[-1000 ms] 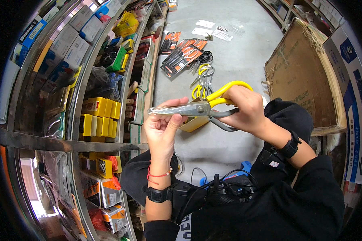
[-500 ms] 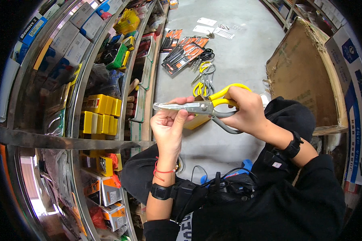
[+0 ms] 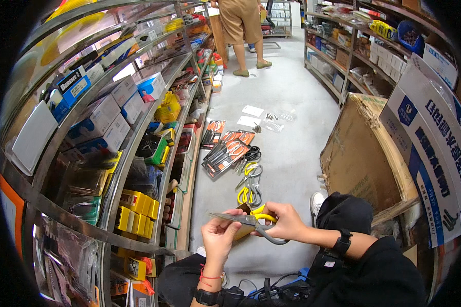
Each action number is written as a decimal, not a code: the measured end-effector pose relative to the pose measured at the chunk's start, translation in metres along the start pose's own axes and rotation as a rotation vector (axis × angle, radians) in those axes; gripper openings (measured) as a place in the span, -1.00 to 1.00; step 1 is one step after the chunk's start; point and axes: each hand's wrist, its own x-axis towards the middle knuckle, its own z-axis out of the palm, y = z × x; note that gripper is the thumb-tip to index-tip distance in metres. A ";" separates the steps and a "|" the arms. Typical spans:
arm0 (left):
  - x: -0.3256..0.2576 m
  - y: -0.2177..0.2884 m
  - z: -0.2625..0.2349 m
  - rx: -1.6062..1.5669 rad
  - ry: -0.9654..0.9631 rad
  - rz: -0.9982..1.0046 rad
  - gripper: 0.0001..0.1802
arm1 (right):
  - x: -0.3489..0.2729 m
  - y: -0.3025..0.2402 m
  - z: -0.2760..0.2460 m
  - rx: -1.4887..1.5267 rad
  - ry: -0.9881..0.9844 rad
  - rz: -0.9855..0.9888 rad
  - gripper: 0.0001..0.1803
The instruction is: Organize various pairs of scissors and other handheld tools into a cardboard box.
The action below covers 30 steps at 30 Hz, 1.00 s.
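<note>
scissors [image 3: 248, 219] appear lower, a standing person [image 3: 241, 23] now visible.

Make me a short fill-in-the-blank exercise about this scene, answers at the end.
1. The scissors being held have one grey handle and one ____ handle.
2. Their blades are pinched by the person's ____ hand.
3. The right hand grips the scissors by their ____.
4. The large brown carton stands on the picture's ____ side.

Missing words: yellow; left; handles; right.

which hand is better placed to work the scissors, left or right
The right, most likely: the right hand holds the scissors at the yellow handle, while the left hand is at the blades.
</note>
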 end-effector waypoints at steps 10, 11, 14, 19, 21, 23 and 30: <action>0.006 -0.009 -0.003 0.038 0.110 0.000 -0.80 | 0.004 0.018 0.009 0.110 -0.227 0.148 -0.59; 0.006 -0.010 -0.005 0.017 0.145 -0.001 -0.80 | 0.005 0.019 0.006 0.144 -0.290 0.164 -0.58; 0.007 -0.013 -0.015 -0.008 0.208 0.002 -0.79 | 0.007 0.016 0.005 0.120 -0.262 0.039 -0.60; 0.008 -0.004 -0.021 -0.009 0.262 0.047 -0.79 | 0.013 0.011 -0.008 0.059 -0.295 -0.008 -0.64; 0.008 -0.001 -0.020 0.014 0.260 0.067 -0.81 | 0.015 0.010 -0.012 0.030 -0.226 -0.076 -0.65; 0.006 0.003 -0.017 0.465 0.195 0.155 -0.82 | 0.016 0.003 -0.015 0.018 -0.150 -0.148 -0.70; 0.008 -0.007 0.004 0.925 0.077 0.464 -0.76 | 0.011 -0.027 -0.010 0.008 -0.024 -0.297 -0.78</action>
